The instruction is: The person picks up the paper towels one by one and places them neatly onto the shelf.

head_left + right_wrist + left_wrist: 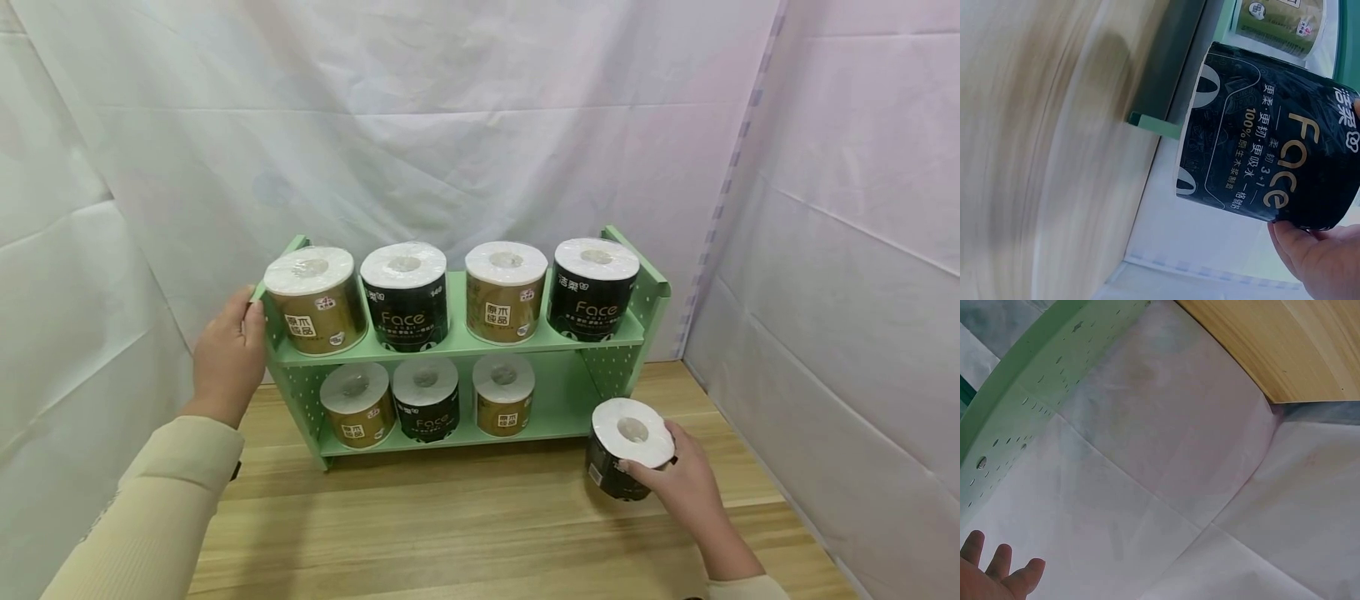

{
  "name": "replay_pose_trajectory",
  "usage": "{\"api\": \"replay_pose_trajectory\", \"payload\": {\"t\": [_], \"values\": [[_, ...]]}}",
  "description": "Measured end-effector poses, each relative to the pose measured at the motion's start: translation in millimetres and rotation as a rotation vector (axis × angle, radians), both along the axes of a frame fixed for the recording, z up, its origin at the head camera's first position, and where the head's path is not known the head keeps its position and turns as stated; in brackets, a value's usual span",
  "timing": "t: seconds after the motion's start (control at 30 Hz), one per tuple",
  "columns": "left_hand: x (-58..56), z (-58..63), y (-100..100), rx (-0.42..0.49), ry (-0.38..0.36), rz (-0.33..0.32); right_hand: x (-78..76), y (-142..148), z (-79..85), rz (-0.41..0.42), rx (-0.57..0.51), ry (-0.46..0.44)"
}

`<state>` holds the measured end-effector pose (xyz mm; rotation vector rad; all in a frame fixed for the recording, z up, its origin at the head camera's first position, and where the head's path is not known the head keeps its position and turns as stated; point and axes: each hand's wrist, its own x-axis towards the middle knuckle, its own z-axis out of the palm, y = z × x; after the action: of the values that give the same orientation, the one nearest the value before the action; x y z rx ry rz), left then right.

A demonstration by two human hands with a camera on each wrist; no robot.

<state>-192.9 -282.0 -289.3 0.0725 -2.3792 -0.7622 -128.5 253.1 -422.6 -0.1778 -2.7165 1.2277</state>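
Observation:
A green two-tier shelf [555, 393] with dotted side panels stands on the wooden table. My left hand [228, 360] holds the upper front edge of its left panel; several of its fingers [1002, 561] show beside the green panel in the left wrist view. With my right hand [686, 479] I grip a toilet roll [632, 429] in black "Face" wrapping, thumb and fingers on opposite sides. That roll [1260, 137] is in front of the shelf's lower right end, slightly tilted, its white top facing up in the head view.
On the top tier, gold rolls [506, 292] and black rolls [405, 296] alternate. The lower tier bears a gold roll [357, 404] at left, a black roll [426, 398], then another gold roll [503, 394]. White cloth [420, 167] hangs behind and at both sides.

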Motion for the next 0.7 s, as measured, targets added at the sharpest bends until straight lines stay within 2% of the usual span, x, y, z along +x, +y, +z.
{"api": "replay_pose_trajectory", "payload": {"t": [0.3, 0.7], "values": [[1.1, -0.7, 0.0, -0.005, -0.001, -0.004, -8.0, -13.0, 0.4, 0.017, -0.024, 0.004], [2.9, 1.5, 1.7, 0.005, -0.009, -0.009, -19.4, -30.5, 4.4, 0.039, -0.04, 0.071]]}}
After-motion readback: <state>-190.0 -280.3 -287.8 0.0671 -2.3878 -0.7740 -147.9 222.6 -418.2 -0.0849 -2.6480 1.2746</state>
